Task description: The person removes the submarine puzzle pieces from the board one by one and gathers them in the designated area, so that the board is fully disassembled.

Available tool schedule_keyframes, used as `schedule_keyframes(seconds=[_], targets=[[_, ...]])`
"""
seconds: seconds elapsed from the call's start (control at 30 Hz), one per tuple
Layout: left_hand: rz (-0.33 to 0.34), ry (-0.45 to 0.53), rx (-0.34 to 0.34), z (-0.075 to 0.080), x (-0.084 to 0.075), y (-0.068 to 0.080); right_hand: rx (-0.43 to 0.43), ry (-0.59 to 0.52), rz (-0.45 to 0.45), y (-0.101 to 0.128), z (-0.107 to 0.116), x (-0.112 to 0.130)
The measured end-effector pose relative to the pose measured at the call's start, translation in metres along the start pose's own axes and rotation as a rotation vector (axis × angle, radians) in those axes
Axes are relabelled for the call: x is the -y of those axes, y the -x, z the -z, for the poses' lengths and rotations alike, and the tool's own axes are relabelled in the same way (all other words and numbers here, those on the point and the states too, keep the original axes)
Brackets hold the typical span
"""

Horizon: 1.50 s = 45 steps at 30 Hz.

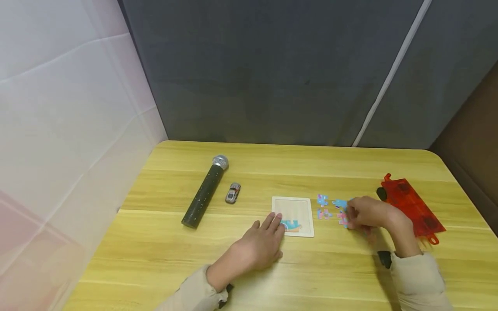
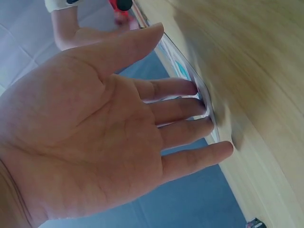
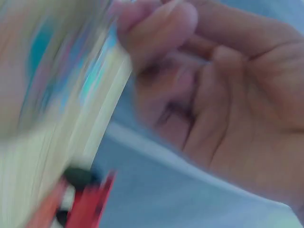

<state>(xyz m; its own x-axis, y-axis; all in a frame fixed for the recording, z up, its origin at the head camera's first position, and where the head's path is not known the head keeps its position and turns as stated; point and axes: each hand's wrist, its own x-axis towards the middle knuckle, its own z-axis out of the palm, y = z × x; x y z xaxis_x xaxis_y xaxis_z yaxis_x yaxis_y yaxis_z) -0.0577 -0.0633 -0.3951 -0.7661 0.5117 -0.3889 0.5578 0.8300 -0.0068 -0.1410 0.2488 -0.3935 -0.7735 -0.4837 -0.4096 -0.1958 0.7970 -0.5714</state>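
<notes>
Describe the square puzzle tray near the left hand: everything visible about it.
The puzzle tray is a small, thin square board with a pale cream rim and a light inner field, seemingly wood or card. It lies flat on the table, near its middle. A blue-and-orange patch of placed pieces fills its near edge. The left hand rests straight fingertips on its near-left corner.

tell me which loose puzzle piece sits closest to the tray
The lower-left loose piece, just right of the tray; the others lie farther right, toward the right hand.
</notes>
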Motion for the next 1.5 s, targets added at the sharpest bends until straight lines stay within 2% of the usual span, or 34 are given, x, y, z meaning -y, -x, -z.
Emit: schedule_keyframes(seconds=[0.13, 0.2, 0.27, 0.5, 0.83, 1.07, 1.17, 1.37, 1.5], targets=[[-0.004, -0.01, 0.0, 0.001, 0.001, 0.001, -0.107, 0.086, 0.277, -0.025, -0.024, 0.038], [0.004, -0.019, 0.008, 0.002, 0.001, 0.001, -0.15, 0.133, 0.361, -0.036, -0.038, 0.053], [0.013, -0.024, 0.02, 0.002, 0.0, 0.001, -0.177, 0.172, 0.383, -0.041, -0.049, 0.063], [0.044, -0.072, 0.043, 0.003, -0.004, -0.002, -0.218, 0.201, 0.341, -0.045, -0.069, 0.076], [0.055, -0.111, 0.055, 0.002, -0.008, -0.004, -0.259, 0.179, 0.354, -0.049, -0.071, 0.077], [0.065, -0.103, 0.056, 0.0, -0.008, -0.004, -0.206, -0.023, 0.335, -0.048, -0.062, 0.073], [0.066, -0.101, 0.056, 0.0, -0.008, -0.004, -0.209, -0.036, 0.312, -0.045, -0.058, 0.072], [0.065, -0.102, 0.045, -0.001, -0.008, -0.004, -0.13, -0.094, 0.283, -0.04, -0.042, 0.061], [0.061, -0.105, 0.032, -0.001, -0.008, -0.004, 0.036, -0.121, 0.268, -0.025, -0.022, 0.038]])
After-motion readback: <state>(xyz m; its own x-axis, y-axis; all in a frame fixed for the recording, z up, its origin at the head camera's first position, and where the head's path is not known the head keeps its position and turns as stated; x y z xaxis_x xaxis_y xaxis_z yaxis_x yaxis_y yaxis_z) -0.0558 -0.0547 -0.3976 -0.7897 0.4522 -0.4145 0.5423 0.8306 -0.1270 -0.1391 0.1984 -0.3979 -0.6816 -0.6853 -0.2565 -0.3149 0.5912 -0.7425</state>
